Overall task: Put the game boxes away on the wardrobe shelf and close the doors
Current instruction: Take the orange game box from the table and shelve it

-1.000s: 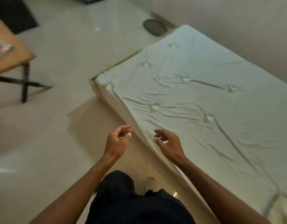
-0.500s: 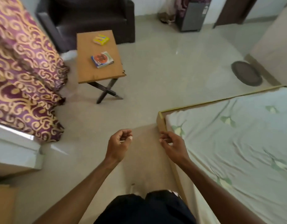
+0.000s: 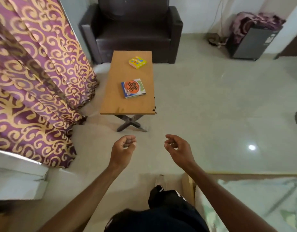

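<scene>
Two game boxes lie on a small wooden table (image 3: 117,104) straight ahead. The nearer box (image 3: 133,88) is blue with an orange round board printed on it. The farther box (image 3: 138,62) is yellow and smaller. My left hand (image 3: 123,149) and my right hand (image 3: 177,149) hover above the floor in front of the table, short of its near edge. Both hold nothing, with fingers loosely curled and apart. No wardrobe shows in this view.
A dark armchair (image 3: 132,30) stands behind the table. A purple and gold curtain (image 3: 32,77) hangs at the left. A grey cabinet (image 3: 251,42) with a cloth on it stands at the back right. A bed with a pale green sheet (image 3: 254,203) lies at the lower right.
The view has swung left from the bed to the table, which now sits centred ahead and closer. Both hands stay raised and hold nothing.
</scene>
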{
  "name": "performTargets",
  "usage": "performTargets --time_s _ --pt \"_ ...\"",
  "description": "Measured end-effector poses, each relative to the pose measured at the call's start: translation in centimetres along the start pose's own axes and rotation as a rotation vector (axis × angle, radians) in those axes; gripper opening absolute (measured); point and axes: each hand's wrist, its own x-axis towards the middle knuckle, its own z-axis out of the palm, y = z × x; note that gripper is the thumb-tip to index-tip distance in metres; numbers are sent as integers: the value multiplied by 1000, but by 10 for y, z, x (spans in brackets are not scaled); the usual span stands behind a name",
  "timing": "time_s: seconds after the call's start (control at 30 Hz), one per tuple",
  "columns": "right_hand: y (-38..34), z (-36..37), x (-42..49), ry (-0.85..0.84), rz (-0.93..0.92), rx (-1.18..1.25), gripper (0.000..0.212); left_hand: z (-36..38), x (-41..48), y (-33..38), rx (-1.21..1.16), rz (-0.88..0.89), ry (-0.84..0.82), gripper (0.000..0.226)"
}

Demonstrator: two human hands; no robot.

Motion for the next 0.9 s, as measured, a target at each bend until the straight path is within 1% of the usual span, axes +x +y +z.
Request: performTargets --time_s 0.2,0.33,0.43,0.5,0.63,0.77,0.83,0.9 --pt "-54 9 161 -126 -53 -39 29 -4 125 50 -13 -29 104 25" --pt "-73 32 258 -177 -75 -73 31 -12 206 59 -34 -45 152 24" --pt "-80 59 335 -199 -31 -64 32 -18 281 55 -12 -65 164 23" --pt "-80 83 393 -199 22 -48 31 -22 345 46 42 -91 138 24" --pt "-67 137 504 -216 201 -34 32 -28 483 21 256 -183 -6 29" --pt "-36 190 584 -294 381 -35 36 -28 601 -11 573 -239 -254 32" --pt "-13 213 612 -328 486 -27 44 -24 652 -27 668 -277 -384 30" --pt "17 240 641 -372 600 -42 57 -17 706 -52 775 -300 -495 31"
